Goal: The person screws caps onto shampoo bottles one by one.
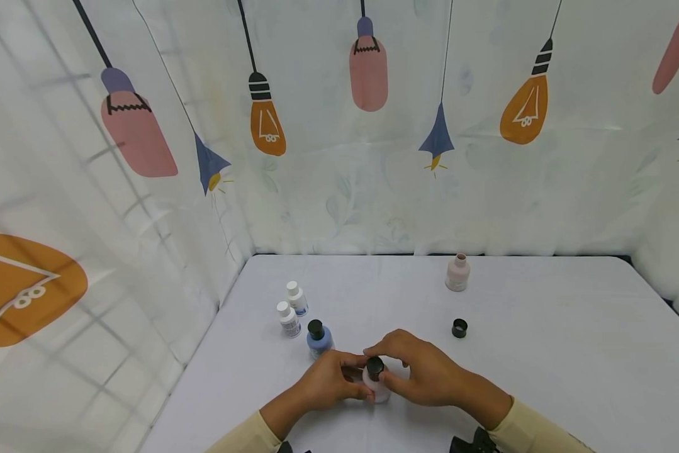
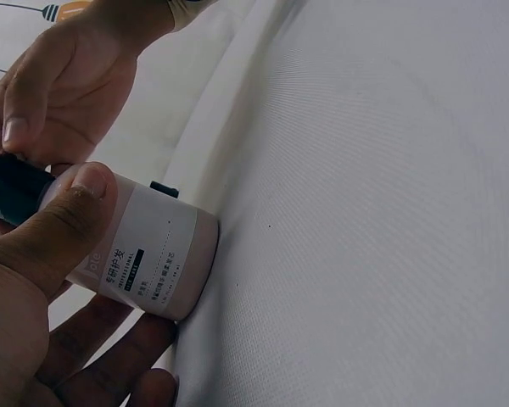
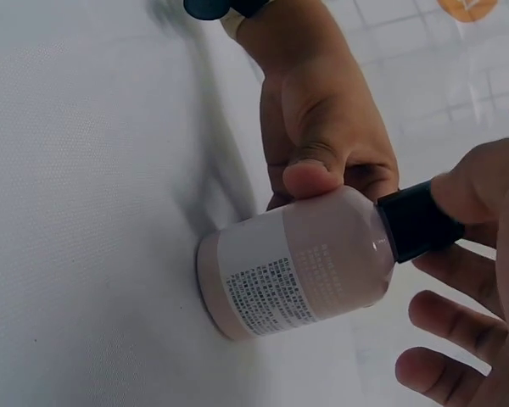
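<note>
A pale pink bottle (image 1: 380,394) with a printed label stands upright at the table's near side. My left hand (image 1: 335,382) grips its body between thumb and fingers. On the bottle's neck sits a black cap (image 3: 411,222), which my right hand (image 1: 426,372) pinches between thumb and fingers. The left wrist view shows the label (image 2: 148,250) beside my left thumb. Just beyond my left hand stands a blue bottle (image 1: 319,341) with a black cap. Part of the pink bottle is hidden behind my fingers in the head view.
Two small white bottles (image 1: 289,321) with white caps stand at the left. A second pale pink bottle (image 1: 457,274), uncapped, is near the back edge. A loose black cap (image 1: 460,328) lies in front of it. Printed curtains (image 1: 339,189) surround the white table (image 1: 571,352).
</note>
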Demonstrator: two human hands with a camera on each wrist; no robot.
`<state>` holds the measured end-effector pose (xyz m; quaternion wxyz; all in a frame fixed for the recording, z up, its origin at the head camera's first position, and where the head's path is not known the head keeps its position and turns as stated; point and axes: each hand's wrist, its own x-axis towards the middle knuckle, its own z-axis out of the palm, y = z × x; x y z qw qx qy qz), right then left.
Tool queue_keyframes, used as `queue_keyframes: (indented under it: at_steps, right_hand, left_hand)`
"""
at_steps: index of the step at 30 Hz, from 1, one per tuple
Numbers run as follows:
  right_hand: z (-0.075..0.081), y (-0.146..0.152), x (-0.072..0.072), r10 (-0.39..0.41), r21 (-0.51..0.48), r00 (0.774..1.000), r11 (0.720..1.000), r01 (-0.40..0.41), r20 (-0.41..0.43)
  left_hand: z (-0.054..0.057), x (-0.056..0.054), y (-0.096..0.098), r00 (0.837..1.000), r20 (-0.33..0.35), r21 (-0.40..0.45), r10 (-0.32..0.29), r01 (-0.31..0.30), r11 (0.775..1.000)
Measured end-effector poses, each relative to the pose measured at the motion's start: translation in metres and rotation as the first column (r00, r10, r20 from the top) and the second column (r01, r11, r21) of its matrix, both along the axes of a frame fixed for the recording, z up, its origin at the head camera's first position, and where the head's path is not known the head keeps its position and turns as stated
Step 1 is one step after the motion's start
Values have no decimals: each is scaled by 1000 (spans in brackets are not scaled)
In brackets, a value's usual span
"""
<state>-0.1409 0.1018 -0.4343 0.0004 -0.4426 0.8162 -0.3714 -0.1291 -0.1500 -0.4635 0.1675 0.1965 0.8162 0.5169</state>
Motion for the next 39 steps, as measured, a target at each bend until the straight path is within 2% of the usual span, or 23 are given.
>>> queue_keyframes:
  at_steps: [3, 11, 21, 30, 39]
  right_hand:
    - [0, 0, 0, -7, 9, 1000, 1000, 7, -14]
    - [0, -2, 3, -106, 51, 994, 993, 104, 23]
    - [0, 1, 1, -23, 3, 1000, 1000, 23, 21]
    - [0, 0, 2, -86, 33, 996, 996, 84, 39]
    - [2, 1, 0, -10, 14, 1000, 1000, 10, 29]
  left_hand:
    - [0, 0, 0, 1000, 13, 13, 6, -6, 1000]
    - [1, 0, 1, 1000, 13, 4, 0, 0, 1000]
    - [1, 1, 1, 1000, 11, 2, 5, -5, 1000]
    - [1, 0, 1, 1000, 8, 11, -7, 7, 1000]
    - [3, 1, 1, 1000, 1, 12, -7, 7, 1000]
